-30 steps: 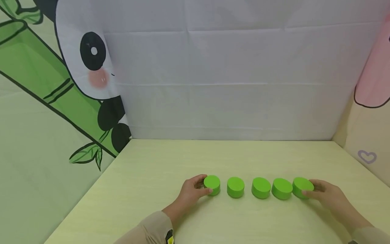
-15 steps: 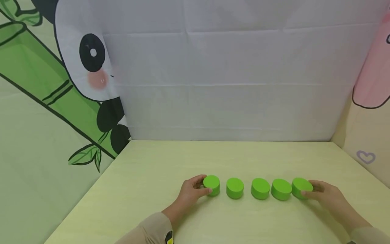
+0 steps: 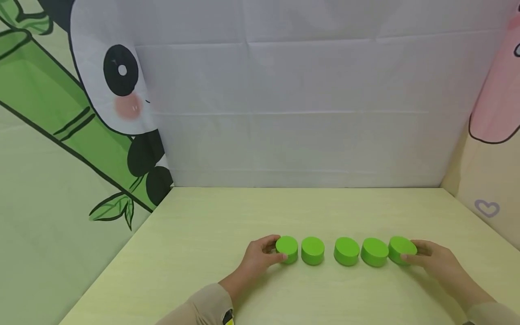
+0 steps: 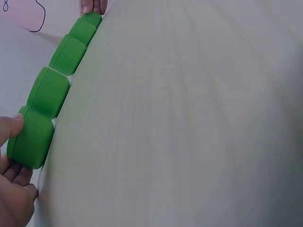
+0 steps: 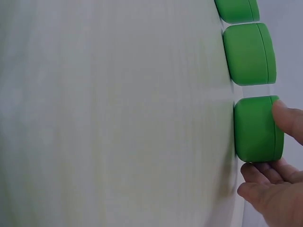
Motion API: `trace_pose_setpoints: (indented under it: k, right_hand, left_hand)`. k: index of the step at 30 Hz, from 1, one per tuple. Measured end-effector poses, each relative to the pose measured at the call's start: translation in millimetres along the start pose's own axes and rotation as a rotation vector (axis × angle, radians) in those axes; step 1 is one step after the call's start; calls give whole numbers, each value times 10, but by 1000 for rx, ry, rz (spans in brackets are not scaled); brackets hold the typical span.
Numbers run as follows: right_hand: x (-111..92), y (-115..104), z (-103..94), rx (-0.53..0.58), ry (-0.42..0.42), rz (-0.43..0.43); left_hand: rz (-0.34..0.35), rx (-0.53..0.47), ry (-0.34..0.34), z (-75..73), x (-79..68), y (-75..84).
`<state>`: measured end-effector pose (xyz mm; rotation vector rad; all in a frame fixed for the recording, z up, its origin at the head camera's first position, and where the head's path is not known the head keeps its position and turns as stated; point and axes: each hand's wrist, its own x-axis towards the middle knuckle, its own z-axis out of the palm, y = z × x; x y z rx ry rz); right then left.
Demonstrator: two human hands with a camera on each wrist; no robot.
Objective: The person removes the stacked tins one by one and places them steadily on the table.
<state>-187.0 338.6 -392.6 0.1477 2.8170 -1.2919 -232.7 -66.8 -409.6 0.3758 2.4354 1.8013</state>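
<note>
Several round green boxes, each with a seam near its flat top, stand in a row on the pale table (image 3: 227,212). My left hand (image 3: 257,259) grips the leftmost green box (image 3: 286,247) between thumb and fingers. A narrow gap parts that box from the second green box (image 3: 312,251); a wider one comes before the middle green box (image 3: 346,251). The fourth green box (image 3: 374,252) is close beside the rightmost green box (image 3: 400,248). Thumb at the front and fingers behind, my right hand (image 3: 440,264) holds that rightmost box, as the right wrist view also shows.
A white cloth backdrop (image 3: 300,113) rises along the table's far edge. To the left hangs a printed panda-and-bamboo cloth (image 3: 81,117); a cream cloth with a pink figure (image 3: 493,108) closes the right side.
My left hand has slid the leftmost box to the right, narrowing its gap to the second box. The right hand and the other boxes stay in place.
</note>
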Motion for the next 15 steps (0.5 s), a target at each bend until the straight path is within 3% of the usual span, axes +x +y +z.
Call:
trace_pose_setpoints:
  k: [15]
  right_hand:
    - [-53,18,-16,18,8,3]
  left_hand:
    - [-23,-36,-40,-8,-35,22]
